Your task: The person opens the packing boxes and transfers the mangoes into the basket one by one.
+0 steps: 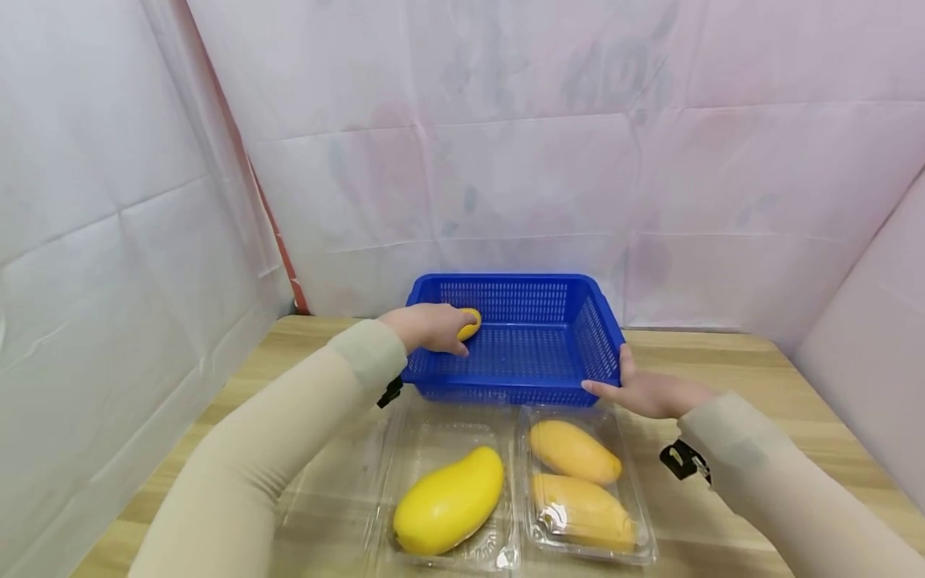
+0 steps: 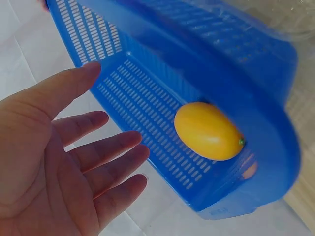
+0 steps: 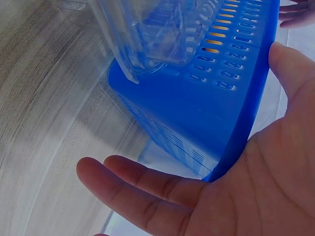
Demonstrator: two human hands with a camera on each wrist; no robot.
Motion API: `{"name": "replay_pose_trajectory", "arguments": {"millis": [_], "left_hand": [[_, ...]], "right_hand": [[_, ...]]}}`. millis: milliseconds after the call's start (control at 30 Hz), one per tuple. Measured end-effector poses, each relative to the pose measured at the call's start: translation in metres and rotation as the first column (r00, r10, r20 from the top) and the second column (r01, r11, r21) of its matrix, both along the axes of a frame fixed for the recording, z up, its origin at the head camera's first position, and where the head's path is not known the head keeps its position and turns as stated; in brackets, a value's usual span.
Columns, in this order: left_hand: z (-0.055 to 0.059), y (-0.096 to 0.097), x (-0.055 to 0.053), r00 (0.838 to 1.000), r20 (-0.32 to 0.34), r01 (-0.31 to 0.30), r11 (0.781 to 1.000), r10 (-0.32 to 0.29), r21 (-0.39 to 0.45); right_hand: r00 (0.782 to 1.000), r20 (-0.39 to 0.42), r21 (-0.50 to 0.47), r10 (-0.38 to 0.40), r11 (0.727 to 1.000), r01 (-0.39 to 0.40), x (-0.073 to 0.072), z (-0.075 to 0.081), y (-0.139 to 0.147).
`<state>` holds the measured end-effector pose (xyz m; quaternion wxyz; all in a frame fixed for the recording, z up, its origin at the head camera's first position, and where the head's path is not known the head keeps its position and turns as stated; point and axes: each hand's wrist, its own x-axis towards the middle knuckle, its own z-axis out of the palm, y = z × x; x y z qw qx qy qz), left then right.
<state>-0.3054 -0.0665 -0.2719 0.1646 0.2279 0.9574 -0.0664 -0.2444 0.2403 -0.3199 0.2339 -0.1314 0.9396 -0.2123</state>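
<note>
A blue plastic basket (image 1: 506,278) with slotted sides stands at the back of the table. Inside, by its left end, lies an oval yellow fruit (image 2: 209,131) with a green spot at one tip. My left hand (image 1: 433,325) is over that end, partly covering the fruit in the head view. Its fingers are spread and relaxed, apart from the fruit in the left wrist view. At the front right corner, my right hand (image 1: 646,392) rests against the basket, thumb at the rim and fingers extended along the outside.
In front of the basket, a clear plastic box (image 1: 426,437) holds a large yellow mango (image 1: 450,502). To its right, another clear box (image 1: 643,554) contains two orange-yellow mangoes (image 1: 576,451). Pale sheets (image 1: 520,177) hang behind and on both sides of the wooden table (image 1: 730,361).
</note>
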Motion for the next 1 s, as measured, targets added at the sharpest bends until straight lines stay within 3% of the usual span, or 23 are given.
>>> {"name": "replay_pose_trajectory", "arguments": {"millis": [267,567,1000], "left_hand": [[-0.002,-0.011,0.021,0.995,-0.069,0.067,0.997,-0.07,-0.045],[-0.002,-0.029,0.06,0.98,-0.176,0.099,0.994,-0.089,0.048],[-0.006,-0.033,0.095,0.975,-0.184,0.137,0.988,-0.122,0.075]], "right_hand": [[0.999,0.029,0.022,0.012,1.0,-0.013,0.001,0.004,-0.004],[0.999,0.047,0.026,0.017,0.999,-0.018,0.001,0.002,-0.008],[0.999,0.046,0.021,0.019,1.0,-0.02,0.001,0.001,-0.004]]}}
